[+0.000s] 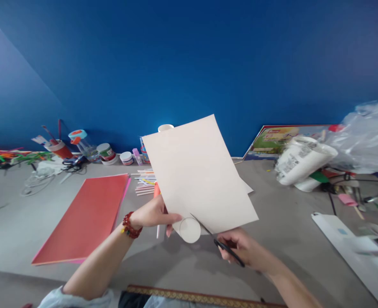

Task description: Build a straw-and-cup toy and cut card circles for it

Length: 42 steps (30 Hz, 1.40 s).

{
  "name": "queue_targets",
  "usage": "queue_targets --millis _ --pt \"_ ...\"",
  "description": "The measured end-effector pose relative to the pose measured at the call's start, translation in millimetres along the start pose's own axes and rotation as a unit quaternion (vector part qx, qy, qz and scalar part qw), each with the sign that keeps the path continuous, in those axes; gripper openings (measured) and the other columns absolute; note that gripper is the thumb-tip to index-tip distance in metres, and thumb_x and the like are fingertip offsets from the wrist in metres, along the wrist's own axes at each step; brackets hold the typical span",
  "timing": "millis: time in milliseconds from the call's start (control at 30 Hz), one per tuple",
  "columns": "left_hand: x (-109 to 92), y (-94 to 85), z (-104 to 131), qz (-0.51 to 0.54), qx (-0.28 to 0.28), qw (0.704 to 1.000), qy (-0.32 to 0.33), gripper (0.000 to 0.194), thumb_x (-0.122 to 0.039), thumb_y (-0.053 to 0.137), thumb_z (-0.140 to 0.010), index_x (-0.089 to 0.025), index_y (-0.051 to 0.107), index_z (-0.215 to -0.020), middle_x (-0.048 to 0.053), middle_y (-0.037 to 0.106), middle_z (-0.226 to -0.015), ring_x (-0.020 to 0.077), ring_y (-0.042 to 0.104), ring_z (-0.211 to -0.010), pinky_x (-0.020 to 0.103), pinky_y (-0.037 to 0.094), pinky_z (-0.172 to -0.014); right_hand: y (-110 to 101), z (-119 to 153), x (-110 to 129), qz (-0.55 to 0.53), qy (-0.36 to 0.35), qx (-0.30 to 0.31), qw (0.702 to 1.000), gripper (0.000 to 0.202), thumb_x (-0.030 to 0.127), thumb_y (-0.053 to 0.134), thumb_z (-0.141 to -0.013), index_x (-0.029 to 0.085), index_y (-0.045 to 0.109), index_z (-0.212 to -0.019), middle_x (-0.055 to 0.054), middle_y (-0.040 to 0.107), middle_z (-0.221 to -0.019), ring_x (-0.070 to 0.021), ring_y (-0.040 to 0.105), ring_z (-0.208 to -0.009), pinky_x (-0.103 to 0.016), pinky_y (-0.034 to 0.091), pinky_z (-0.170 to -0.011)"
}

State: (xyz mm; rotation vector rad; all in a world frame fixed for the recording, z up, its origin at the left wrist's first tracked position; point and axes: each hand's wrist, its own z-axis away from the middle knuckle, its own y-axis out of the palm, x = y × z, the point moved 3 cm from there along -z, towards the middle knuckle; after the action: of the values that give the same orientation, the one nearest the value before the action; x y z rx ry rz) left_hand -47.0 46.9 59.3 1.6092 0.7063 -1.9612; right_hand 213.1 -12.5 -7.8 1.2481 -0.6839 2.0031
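A large white sheet of paper [198, 171] is held up tilted over the grey table. My left hand [157, 214] pinches its lower left edge, thumb on top, with a beaded bracelet at the wrist. Near the sheet's lower edge a round disc outline [190, 230] shows, partly cut free beside my left thumb. In my right hand [237, 248] are black-handled scissors [227, 249], their blade lying across the paper at the right of the circle.
Red sheets [86, 218] lie on the left. Behind them stand paint jars [105, 152] and a brush cup [60, 149]. Paper straws [145, 183] lie behind the sheet. On the right are wrapped white rolls [298, 160], a plastic bag [365, 137] and a white board [339, 248].
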Motion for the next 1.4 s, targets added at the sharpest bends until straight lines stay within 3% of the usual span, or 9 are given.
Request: queue_targets --millis 433,667,867,1133,1233,1400 --pt "-5 -1.0 -1 -0.004 0.010 1.000 0.012 0.017 -0.028 0.066 -0.087 -0.012 0.063 -0.086 0.004 0.070 -0.063 0.0138 0.062 -0.042 0.021 0.045 -0.041 -4 0 -3 0.031 0.006 0.008 0.999 0.025 0.035 0.066 -0.077 0.016 0.055 -0.067 0.005 0.046 -0.058 -0.0084 0.039 -0.055 -0.021 0.028 -0.053" --pt "-10 -1.0 -3 -0.032 0.015 0.999 0.014 0.023 -0.031 0.064 -0.087 -0.013 0.062 -0.073 0.004 0.069 -0.058 0.0138 0.062 -0.043 0.022 0.048 -0.044 -7 1 -1 0.061 -0.014 -0.004 0.998 0.029 0.041 0.065 -0.079 0.016 0.058 -0.066 0.004 0.045 -0.057 -0.0088 0.037 -0.053 -0.021 0.028 -0.051" --pt "-6 -2.5 -2 -0.034 0.011 0.999 0.020 0.024 -0.033 0.065 -0.087 -0.013 0.062 -0.074 0.003 0.068 -0.056 0.0133 0.062 -0.045 0.021 0.047 -0.045 -4 0 0 0.036 -0.018 -0.003 0.999 0.034 0.045 0.065 -0.079 0.016 0.057 -0.063 0.004 0.044 -0.056 -0.0084 0.037 -0.051 -0.021 0.026 -0.050" --pt "-4 -4.4 -4 -0.032 0.006 0.999 0.035 0.023 -0.035 0.065 -0.087 -0.012 0.064 -0.083 0.003 0.067 -0.059 0.0121 0.061 -0.045 0.019 0.046 -0.044 -2 -5 -17 -0.005 -0.016 -0.022 1.000 0.032 0.045 0.066 -0.077 0.015 0.061 -0.066 0.004 0.045 -0.056 -0.0082 0.037 -0.051 -0.021 0.024 -0.048" --pt "-2 -4.6 -6 -0.021 -0.023 0.999 0.041 0.025 -0.036 0.066 -0.086 -0.012 0.063 -0.086 0.001 0.065 -0.062 0.0102 0.060 -0.045 0.018 0.045 -0.043 4 -6 -17 -0.051 -0.015 -0.038 0.998 0.036 0.048 0.070 -0.074 0.015 0.059 -0.065 0.004 0.046 -0.055 -0.0082 0.039 -0.051 -0.021 0.028 -0.048" --pt "6 -7.6 -7 -0.021 -0.135 0.987 0.082 0.030 -0.038 0.064 -0.088 -0.014 0.058 -0.104 0.000 0.062 -0.073 0.0067 0.055 -0.045 0.017 0.043 -0.042 26 1 -7 -0.126 -0.032 -0.032 0.991 0.051 0.066 0.067 -0.076 0.017 0.053 -0.073 0.002 0.053 -0.061 -0.0063 0.043 -0.045 -0.018 0.027 -0.039"
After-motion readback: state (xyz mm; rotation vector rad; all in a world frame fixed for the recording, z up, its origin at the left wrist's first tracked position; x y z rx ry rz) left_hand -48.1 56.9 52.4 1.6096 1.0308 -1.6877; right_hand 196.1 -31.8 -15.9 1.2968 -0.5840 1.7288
